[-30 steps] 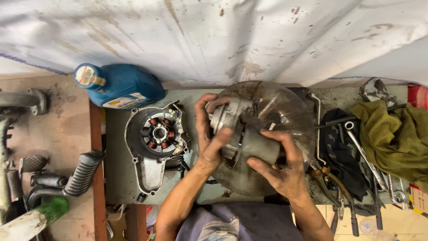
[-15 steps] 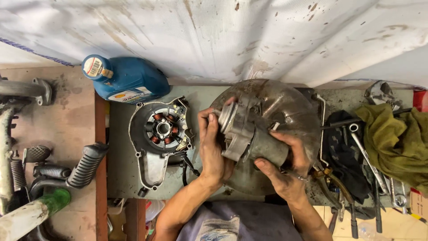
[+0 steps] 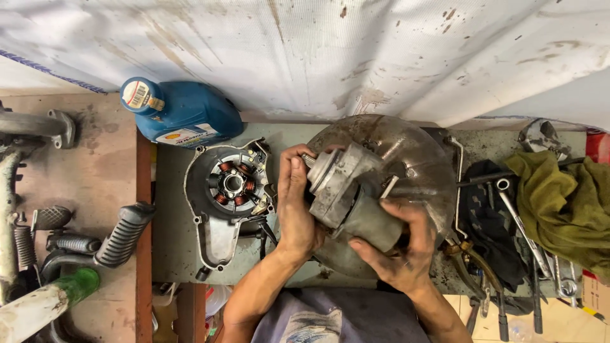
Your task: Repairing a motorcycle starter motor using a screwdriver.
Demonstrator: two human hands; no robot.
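- The person's right hand (image 3: 400,248) grips the dark cylindrical lower end of a grey starter motor (image 3: 348,190) from beneath, fingers curled up around the body.
- The left hand (image 3: 295,203) is closed on the motor's left side, thumb and fingers wrapped near its lighter metal head, where a short shaft end pokes out toward the top left.
- The motor is held tilted, clear of the bench, just above a large round metal bowl (image 3: 406,152) that rests on the grey-green bench top (image 3: 168,235).
- Just left of the left hand lies an engine side cover (image 3: 225,197) with a ring of copper stator coils facing up; black wires trail from its lower edge.
- To the right, well apart from the hands, spanners (image 3: 521,225) and other tools lie on a dark cloth, beside an olive-green rag (image 3: 562,197).
- Farther back, a blue oil bottle (image 3: 181,114) lies on its side at the bench's far left corner.
- Behind everything hangs a stained white sheet (image 3: 305,51).
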